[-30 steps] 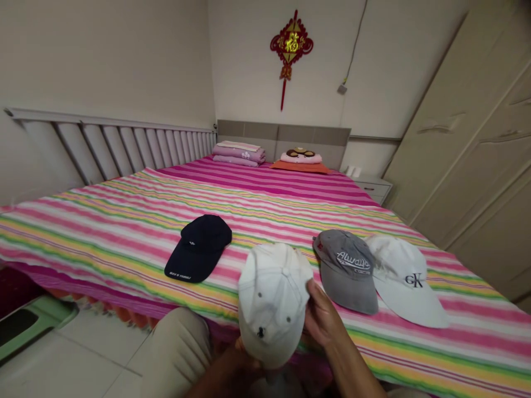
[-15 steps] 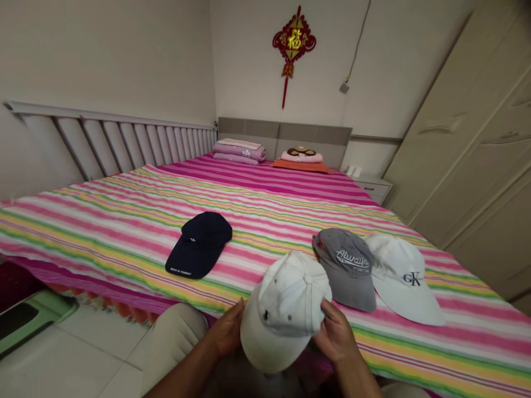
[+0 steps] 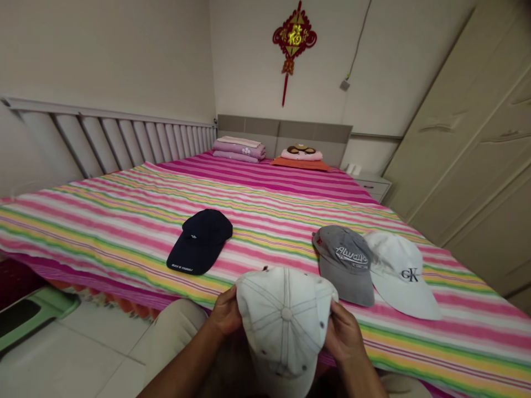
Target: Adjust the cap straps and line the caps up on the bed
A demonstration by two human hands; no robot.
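Observation:
Between my two hands is a white baseball cap (image 3: 286,315), its crown turned up toward me and its brim pointing down at my lap. My left hand (image 3: 227,310) grips the cap's left edge, and my right hand (image 3: 342,331) grips its right edge; the fingers are partly hidden behind the fabric. A navy cap (image 3: 203,240) lies on the bed to the left. Just beyond my right hand rests a grey cap (image 3: 346,262) with "Always" lettering. It overlaps a second white cap (image 3: 400,271) marked with dark letters.
A striped sheet (image 3: 124,221) covers the bed. Folded purple bedding (image 3: 238,150) and a pink pillow (image 3: 302,155) lie near the headboard (image 3: 307,135). A white railing (image 3: 112,141) runs along the left. A green stool (image 3: 45,315) stands on the floor at lower left.
The white cap in my hands has tipped, so its crown top now faces me and its brim points lower. My left hand has shifted slightly left and up.

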